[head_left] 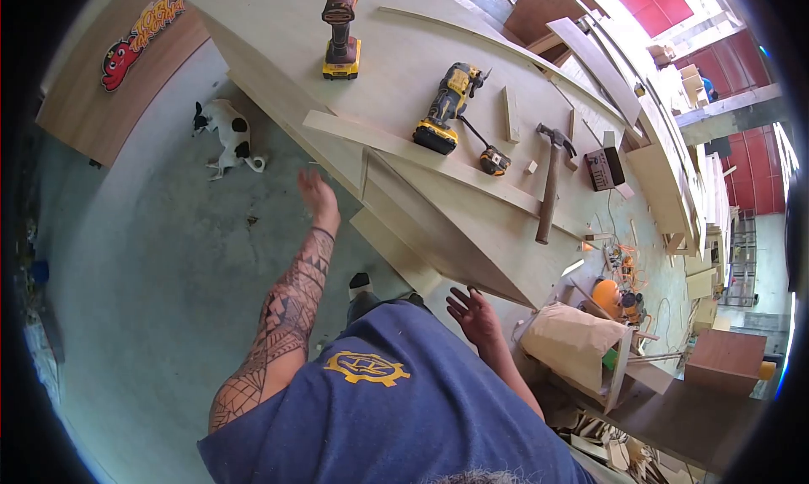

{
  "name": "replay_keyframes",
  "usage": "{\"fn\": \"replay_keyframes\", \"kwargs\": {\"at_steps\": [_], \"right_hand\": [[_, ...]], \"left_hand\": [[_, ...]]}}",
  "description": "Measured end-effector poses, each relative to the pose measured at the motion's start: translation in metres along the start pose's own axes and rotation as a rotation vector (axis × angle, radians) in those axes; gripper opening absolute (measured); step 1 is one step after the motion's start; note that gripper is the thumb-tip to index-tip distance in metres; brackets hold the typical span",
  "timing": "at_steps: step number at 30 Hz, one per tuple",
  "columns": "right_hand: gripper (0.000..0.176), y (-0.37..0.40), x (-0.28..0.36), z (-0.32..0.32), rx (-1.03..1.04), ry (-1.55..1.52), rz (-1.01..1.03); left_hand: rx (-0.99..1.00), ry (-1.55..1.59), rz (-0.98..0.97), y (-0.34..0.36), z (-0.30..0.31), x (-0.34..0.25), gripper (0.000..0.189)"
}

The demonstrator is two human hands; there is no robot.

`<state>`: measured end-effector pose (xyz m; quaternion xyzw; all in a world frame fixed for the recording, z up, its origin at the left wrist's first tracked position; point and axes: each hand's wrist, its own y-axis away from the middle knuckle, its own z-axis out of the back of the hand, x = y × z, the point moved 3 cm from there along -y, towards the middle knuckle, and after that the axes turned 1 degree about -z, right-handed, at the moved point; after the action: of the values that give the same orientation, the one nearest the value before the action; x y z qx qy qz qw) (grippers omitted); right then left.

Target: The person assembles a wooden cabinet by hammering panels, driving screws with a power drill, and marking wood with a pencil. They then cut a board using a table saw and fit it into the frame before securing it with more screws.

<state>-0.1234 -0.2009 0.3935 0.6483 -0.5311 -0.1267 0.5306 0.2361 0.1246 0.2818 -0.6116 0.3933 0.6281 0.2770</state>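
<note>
My left hand (318, 199) hangs open over the floor beside the long edge of a large pale plywood piece (438, 223), fingers stretched out and holding nothing. Close to the near lower edge of that piece is my right hand (476, 315), also free, its fingers spread. On the wood lie a cordless drill (340, 29) with a yellow battery, a yellow and black cordless power tool (447, 104), and a small yellow and black tool (495, 160) beside it. A claw hammer (550, 180) rests across a long wood strip (396, 144). A short wood offcut (511, 115) lies between the tools.
A black and white dog (227, 138) is on the concrete floor to the left, near a panel with a red cartoon sign (122, 62). A small box (605, 169) sits right of the hammer. Boards (666, 172), cords, an orange object (606, 297) and a brown-covered item (573, 336) crowd the right.
</note>
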Motion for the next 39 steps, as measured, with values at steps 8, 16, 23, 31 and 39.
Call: {"fn": "replay_keyframes", "kwargs": {"at_steps": [8, 16, 23, 31, 39], "right_hand": [[0.055, -0.055, 0.044, -0.02, 0.114, -0.077, 0.323], [0.06, -0.042, 0.043, -0.024, 0.067, -0.037, 0.29], [0.048, -0.04, 0.048, -0.02, 0.019, 0.081, 0.268], [0.041, -0.034, 0.053, -0.013, -0.103, 0.519, 0.146], [0.071, 0.043, 0.14, -0.046, 0.173, 1.324, -0.043]], "left_hand": [[0.107, 0.23, 0.076, 0.017, -0.045, -0.1, 0.056], [0.134, -0.08, -0.533, 0.019, -0.054, -0.151, 0.065], [0.201, -0.261, -0.868, -0.098, -0.163, -0.256, 0.079], [0.655, 0.199, -0.112, -0.15, -0.206, -0.268, 0.026], [0.564, 0.368, -0.212, -0.051, -0.103, -0.36, 0.043]]}}
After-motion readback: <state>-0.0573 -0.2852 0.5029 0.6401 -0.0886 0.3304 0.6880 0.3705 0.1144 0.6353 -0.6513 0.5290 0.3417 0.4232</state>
